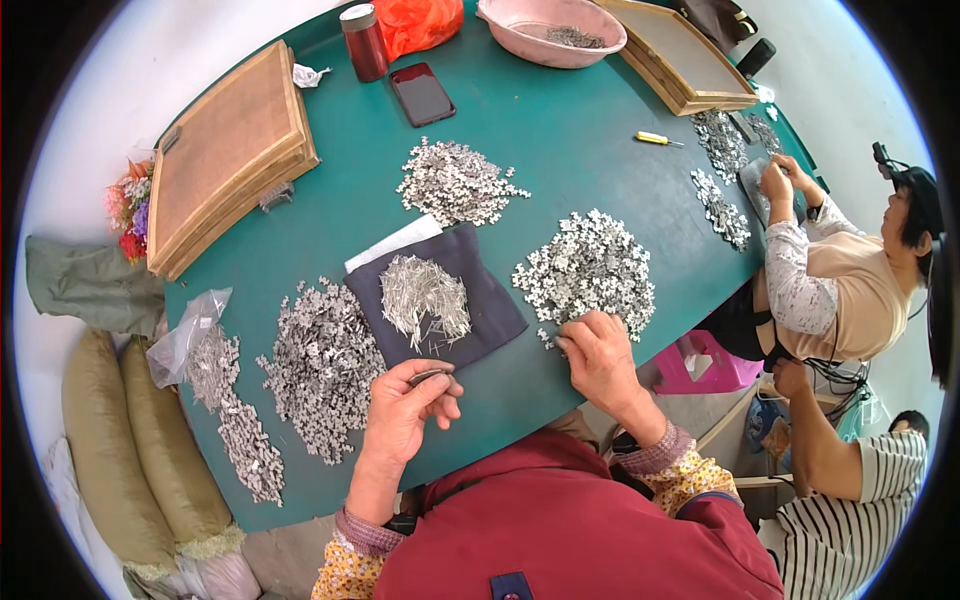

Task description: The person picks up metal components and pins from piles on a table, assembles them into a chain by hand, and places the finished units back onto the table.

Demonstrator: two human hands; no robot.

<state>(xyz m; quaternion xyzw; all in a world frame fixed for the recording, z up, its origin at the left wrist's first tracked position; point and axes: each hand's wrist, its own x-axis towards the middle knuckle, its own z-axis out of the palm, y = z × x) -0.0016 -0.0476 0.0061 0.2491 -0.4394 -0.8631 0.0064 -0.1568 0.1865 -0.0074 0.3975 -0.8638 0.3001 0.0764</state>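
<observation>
A dark cloth (495, 325) lies on the green table (570, 130), a pile of grey pieces (590, 268) to its right, thin pins (425, 295) on it; my right hand (602, 362) bends at the pile's near edge, grip unclear; my left hand (408, 408) pinches a small dark strip (430, 376)

Silver-lidded red cylindrical flask (367, 50) beside orange-red plastic bag (414, 25) — dark rectangular phone (422, 95) near — two long olive cushions (118, 450), left.
</observation>
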